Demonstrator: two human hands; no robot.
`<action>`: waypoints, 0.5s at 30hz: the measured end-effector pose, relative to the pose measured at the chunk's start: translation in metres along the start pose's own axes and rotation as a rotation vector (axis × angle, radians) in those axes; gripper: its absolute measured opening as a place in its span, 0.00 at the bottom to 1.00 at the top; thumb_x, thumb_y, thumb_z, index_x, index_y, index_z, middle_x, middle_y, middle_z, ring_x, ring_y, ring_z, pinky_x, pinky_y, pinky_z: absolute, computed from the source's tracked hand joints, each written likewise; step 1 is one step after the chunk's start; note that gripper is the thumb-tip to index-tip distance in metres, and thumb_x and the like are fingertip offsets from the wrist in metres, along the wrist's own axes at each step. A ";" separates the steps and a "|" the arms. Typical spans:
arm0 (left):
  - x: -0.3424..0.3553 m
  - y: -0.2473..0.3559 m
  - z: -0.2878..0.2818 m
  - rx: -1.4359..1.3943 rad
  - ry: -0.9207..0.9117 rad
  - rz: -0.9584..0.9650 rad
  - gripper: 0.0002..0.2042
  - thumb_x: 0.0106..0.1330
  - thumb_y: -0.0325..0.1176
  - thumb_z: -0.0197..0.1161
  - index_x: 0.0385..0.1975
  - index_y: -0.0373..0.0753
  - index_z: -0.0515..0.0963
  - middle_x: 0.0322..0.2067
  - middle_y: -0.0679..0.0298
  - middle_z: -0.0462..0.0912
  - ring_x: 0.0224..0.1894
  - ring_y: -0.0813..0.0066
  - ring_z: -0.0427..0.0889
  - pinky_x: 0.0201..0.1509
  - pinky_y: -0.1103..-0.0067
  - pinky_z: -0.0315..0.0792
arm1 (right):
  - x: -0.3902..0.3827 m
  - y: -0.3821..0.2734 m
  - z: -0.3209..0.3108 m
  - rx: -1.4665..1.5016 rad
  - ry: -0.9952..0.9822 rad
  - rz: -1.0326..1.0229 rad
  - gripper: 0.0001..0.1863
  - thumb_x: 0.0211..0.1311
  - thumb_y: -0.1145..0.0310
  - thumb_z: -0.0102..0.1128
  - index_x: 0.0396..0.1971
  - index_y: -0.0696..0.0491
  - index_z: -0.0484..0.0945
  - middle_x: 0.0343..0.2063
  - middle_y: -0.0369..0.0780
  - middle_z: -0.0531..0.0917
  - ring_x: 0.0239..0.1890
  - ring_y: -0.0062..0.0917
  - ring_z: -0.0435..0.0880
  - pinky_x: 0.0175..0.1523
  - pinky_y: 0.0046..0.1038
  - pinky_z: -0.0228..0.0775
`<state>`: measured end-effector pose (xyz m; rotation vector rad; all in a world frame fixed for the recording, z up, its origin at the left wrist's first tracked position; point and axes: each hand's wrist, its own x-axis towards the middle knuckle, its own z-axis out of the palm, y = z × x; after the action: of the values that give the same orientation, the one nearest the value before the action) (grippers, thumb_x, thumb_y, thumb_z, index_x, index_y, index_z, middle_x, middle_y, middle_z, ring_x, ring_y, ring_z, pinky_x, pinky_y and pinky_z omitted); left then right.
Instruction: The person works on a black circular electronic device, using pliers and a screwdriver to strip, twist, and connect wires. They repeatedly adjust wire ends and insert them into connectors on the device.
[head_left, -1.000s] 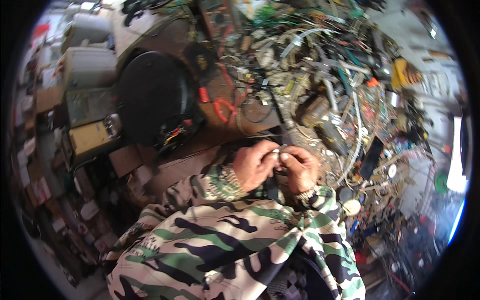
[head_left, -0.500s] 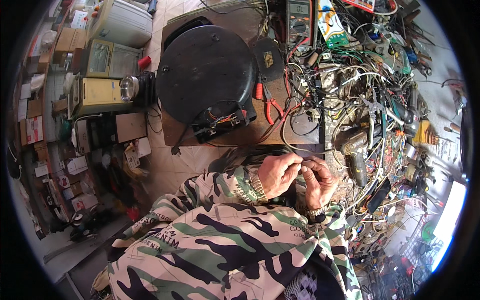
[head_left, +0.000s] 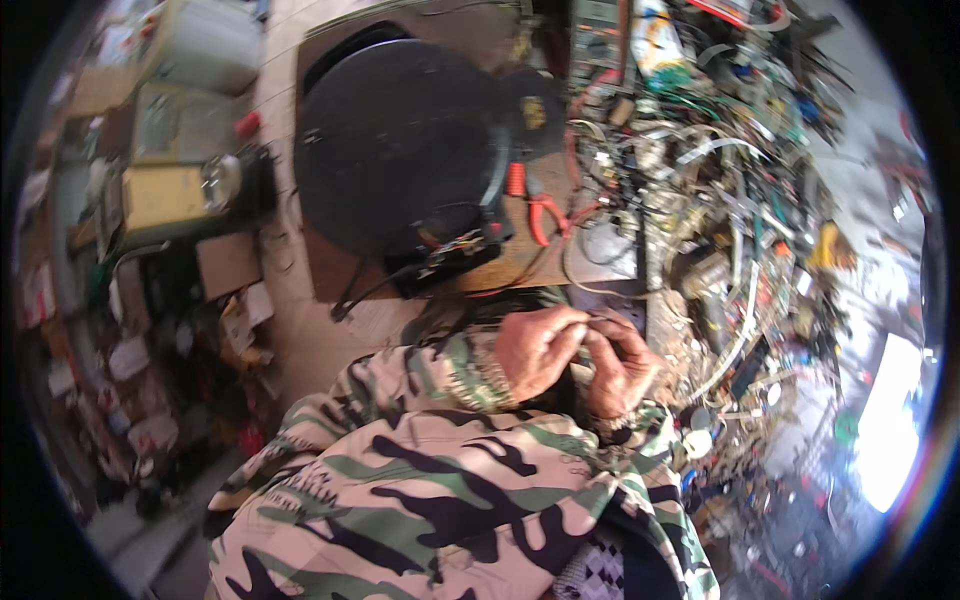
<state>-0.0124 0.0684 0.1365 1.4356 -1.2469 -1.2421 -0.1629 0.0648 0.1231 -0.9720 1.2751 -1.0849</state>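
In the head view, my left hand (head_left: 540, 354) and my right hand (head_left: 617, 368) meet fingertip to fingertip in front of my camouflage jacket, below the table's edge. Both are closed in a pinch on something small and thin that is too blurred to name. Above them on a brown wooden table (head_left: 340, 280) lies a round black appliance (head_left: 395, 140) with an open housing of coloured wires (head_left: 450, 250) at its lower side. Pliers with red handles (head_left: 545, 220) lie to its right, nearer my hands, among loose red and pale leads.
A multimeter (head_left: 598, 35) lies at the table's far right. A dense heap of cables, tools and small parts (head_left: 730, 180) covers the right side, with a drill (head_left: 700, 280) in it. On the left stand appliances (head_left: 170, 195), boxes (head_left: 225, 265) and shelving. A bright light panel (head_left: 890, 425) glows at right.
The view has swung since one second ago, bringing more of the table in, and has shifted slightly since half a second ago. My hands stay pinched together, moved slightly left in the picture.
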 end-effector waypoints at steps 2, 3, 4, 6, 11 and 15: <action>-0.001 0.000 -0.006 -0.065 -0.049 -0.070 0.10 0.72 0.29 0.58 0.46 0.30 0.79 0.29 0.61 0.84 0.30 0.82 0.80 0.33 0.81 0.74 | -0.002 -0.015 0.007 -0.010 0.032 0.081 0.06 0.56 0.85 0.64 0.34 0.64 0.84 0.42 0.45 0.85 0.45 0.27 0.83 0.53 0.29 0.74; -0.002 -0.001 -0.012 -0.108 -0.080 -0.130 0.10 0.73 0.29 0.58 0.47 0.29 0.79 0.31 0.64 0.84 0.31 0.84 0.79 0.34 0.83 0.74 | -0.002 -0.022 0.013 0.022 0.036 0.149 0.06 0.57 0.83 0.65 0.35 0.64 0.83 0.42 0.44 0.84 0.45 0.26 0.83 0.51 0.28 0.76; -0.001 0.000 -0.014 -0.171 -0.106 -0.170 0.11 0.73 0.30 0.58 0.48 0.29 0.79 0.32 0.66 0.84 0.32 0.85 0.78 0.35 0.84 0.73 | -0.003 -0.023 0.015 -0.003 0.022 0.093 0.06 0.58 0.82 0.66 0.35 0.63 0.83 0.42 0.43 0.84 0.44 0.26 0.83 0.50 0.28 0.76; 0.005 0.002 -0.017 -0.285 -0.164 -0.234 0.13 0.73 0.31 0.59 0.49 0.28 0.80 0.35 0.66 0.85 0.34 0.86 0.78 0.37 0.86 0.74 | -0.002 -0.014 0.007 -0.124 -0.014 -0.014 0.06 0.59 0.78 0.67 0.37 0.61 0.83 0.43 0.44 0.84 0.43 0.27 0.85 0.49 0.27 0.77; 0.015 0.001 -0.022 -0.288 -0.309 -0.382 0.13 0.73 0.32 0.60 0.47 0.28 0.81 0.36 0.63 0.87 0.36 0.81 0.83 0.42 0.83 0.78 | -0.011 -0.017 0.005 0.023 0.062 0.055 0.07 0.59 0.79 0.68 0.37 0.62 0.83 0.43 0.44 0.83 0.43 0.27 0.84 0.49 0.26 0.76; 0.019 0.005 -0.012 -0.475 -0.330 -0.475 0.12 0.72 0.32 0.61 0.45 0.28 0.81 0.35 0.61 0.87 0.36 0.79 0.85 0.41 0.82 0.80 | -0.013 -0.025 0.002 0.267 0.089 0.107 0.07 0.58 0.79 0.69 0.36 0.62 0.82 0.43 0.43 0.83 0.44 0.25 0.82 0.50 0.26 0.75</action>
<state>-0.0008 0.0491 0.1409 1.2324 -0.7406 -2.0064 -0.1622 0.0716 0.1509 -0.6541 1.2025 -1.1901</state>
